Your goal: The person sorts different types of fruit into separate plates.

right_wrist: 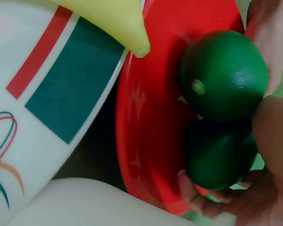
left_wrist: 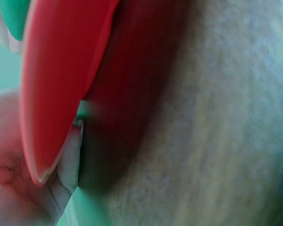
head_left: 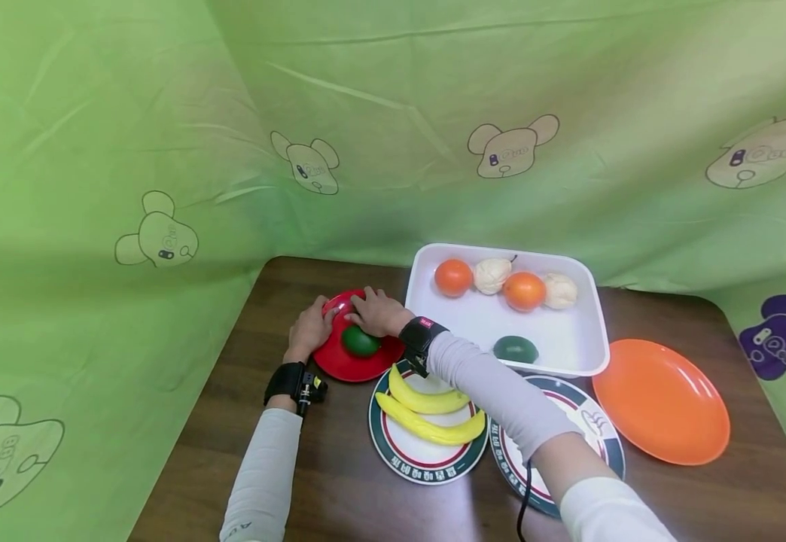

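At the left rim of a red plate [head_left: 342, 366], my left hand [head_left: 309, 329] grips the edge; the left wrist view shows the rim between its thumb and fingers. My right hand [head_left: 378, 312] reaches over the same plate from the right. Two smooth green oval fruits lie there side by side in the right wrist view. Its fingers curl round the lower green fruit [right_wrist: 219, 157], which the hand hides from the head view. Touching it is the upper green fruit [right_wrist: 226, 75], with a pale stem nub.
Two bananas [head_left: 427, 427] lie on a patterned plate [head_left: 427, 474] near the red one. A second patterned plate [head_left: 613, 444] sits under my right forearm, beside an orange plate [head_left: 660, 399]. Behind, a white tray [head_left: 599, 331] holds orange fruits, pale wrapped-looking ones and a green one [head_left: 515, 349].
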Available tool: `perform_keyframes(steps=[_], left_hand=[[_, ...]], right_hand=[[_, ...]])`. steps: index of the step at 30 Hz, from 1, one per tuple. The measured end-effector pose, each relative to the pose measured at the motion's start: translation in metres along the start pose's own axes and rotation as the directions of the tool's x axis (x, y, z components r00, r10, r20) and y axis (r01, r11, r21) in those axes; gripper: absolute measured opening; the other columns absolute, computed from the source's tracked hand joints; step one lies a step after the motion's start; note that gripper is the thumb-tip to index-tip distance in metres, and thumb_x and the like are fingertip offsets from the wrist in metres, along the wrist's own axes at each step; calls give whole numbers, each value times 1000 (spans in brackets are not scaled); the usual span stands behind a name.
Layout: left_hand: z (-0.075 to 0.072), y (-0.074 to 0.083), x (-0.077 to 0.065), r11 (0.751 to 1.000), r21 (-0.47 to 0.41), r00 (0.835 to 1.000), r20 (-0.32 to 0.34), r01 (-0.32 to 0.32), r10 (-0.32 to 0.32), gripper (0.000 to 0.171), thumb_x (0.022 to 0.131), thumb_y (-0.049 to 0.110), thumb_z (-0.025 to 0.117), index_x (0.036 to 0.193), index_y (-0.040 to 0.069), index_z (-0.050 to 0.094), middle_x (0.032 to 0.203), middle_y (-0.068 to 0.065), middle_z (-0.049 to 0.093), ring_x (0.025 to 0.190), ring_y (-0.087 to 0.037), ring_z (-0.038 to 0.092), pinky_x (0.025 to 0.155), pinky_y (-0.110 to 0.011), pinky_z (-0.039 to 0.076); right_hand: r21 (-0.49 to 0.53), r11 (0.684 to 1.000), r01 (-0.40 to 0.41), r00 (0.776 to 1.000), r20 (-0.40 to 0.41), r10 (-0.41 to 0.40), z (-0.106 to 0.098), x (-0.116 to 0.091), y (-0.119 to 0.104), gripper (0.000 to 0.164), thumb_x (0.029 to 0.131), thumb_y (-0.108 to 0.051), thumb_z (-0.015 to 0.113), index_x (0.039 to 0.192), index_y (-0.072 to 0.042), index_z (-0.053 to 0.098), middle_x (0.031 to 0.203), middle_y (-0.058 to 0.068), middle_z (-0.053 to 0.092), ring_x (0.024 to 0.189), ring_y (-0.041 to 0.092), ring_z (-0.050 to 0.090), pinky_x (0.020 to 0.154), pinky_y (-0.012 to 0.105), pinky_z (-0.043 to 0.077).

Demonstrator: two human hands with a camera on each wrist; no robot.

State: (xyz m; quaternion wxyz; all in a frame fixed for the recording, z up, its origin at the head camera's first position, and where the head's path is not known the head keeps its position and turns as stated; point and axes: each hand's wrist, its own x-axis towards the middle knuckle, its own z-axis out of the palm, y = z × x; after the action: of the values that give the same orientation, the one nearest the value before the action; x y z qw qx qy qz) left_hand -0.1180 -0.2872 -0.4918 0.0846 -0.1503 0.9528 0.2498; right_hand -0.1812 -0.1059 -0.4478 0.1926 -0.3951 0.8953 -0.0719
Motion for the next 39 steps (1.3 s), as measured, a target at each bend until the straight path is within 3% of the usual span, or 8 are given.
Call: perform_keyframes(steps=[6, 13, 15, 18, 21, 27, 35, 39], left_hand=[[0, 0, 1, 1000, -22, 1000, 14, 2, -2, 33, 109, 40, 44, 133, 17, 48, 116, -18, 66, 104, -37, 65, 83, -51, 46], [-5, -1, 2, 1000, -22, 1000, 6, 0, 0, 34, 108, 41, 46, 132, 17, 48, 109, -18, 65, 100, -36, 63, 80, -48, 43], [-6, -1, 2, 1000, -26, 1000, 4, -7, 7, 34, 108, 40, 46, 133, 16, 48, 110, -19, 65, 100, -36, 63, 80, -48, 43], [-5, -1, 2, 999, -30, 1000, 17, -17, 17, 36, 108, 41, 46, 134, 16, 47, 114, -19, 64, 103, -37, 62, 82, -49, 43], [-3, -2, 2, 999, -28, 999, 30, -17, 18, 37, 108, 41, 45, 135, 16, 46, 113, -19, 63, 103, -36, 61, 82, -49, 43], [-2, -6, 4, 999, -42, 1000, 23, -15, 16, 37, 109, 41, 44, 135, 16, 46, 111, -18, 61, 98, -34, 60, 79, -47, 41], [-2, -5, 3, 999, -34, 1000, 28, -8, 9, 33, 109, 35, 44, 134, 13, 46, 103, -17, 57, 93, -33, 57, 75, -44, 39], [-2, -3, 1, 999, -33, 999, 35, -9, 10, 33, 109, 34, 44, 135, 13, 45, 101, -16, 56, 90, -32, 56, 73, -42, 38]], right_hand=[[-37, 997, 73, 990, -119, -77, -26, -21, 4, 56, 105, -48, 49, 155, -23, 42, 155, 17, 41, 136, 36, 49, 101, 49, 53], [7, 988, 154, 899, -415, -137, -83, -80, 48, 39, 104, -37, 56, 133, -10, 59, 125, 14, 60, 104, 26, 63, 80, 38, 58], [9, 993, 115, 894, -436, -99, -91, -101, 68, 34, 104, -34, 57, 125, -8, 63, 117, 13, 63, 97, 27, 64, 77, 40, 58], [27, 1000, 5, 933, -361, 5, -87, -133, 99, 34, 104, -36, 54, 118, -8, 67, 102, 10, 66, 83, 24, 65, 70, 38, 55], [35, 990, -135, 975, -174, 139, -65, -159, 126, 44, 105, -47, 50, 124, -12, 68, 90, 5, 66, 72, 19, 62, 65, 36, 53], [40, 981, -190, 969, 165, 181, -12, -180, 161, 55, 105, -58, 44, 124, -13, 68, 82, 3, 64, 75, 17, 60, 73, 35, 49], [172, 965, -198, 964, 211, 161, 5, -183, 172, 52, 100, -60, 51, 117, -14, 66, 85, 1, 60, 83, 18, 58, 78, 36, 46], [219, 961, -171, 984, 85, 156, 4, -177, 162, 41, 98, -54, 59, 102, -14, 67, 71, -3, 56, 68, 14, 56, 66, 29, 43]])
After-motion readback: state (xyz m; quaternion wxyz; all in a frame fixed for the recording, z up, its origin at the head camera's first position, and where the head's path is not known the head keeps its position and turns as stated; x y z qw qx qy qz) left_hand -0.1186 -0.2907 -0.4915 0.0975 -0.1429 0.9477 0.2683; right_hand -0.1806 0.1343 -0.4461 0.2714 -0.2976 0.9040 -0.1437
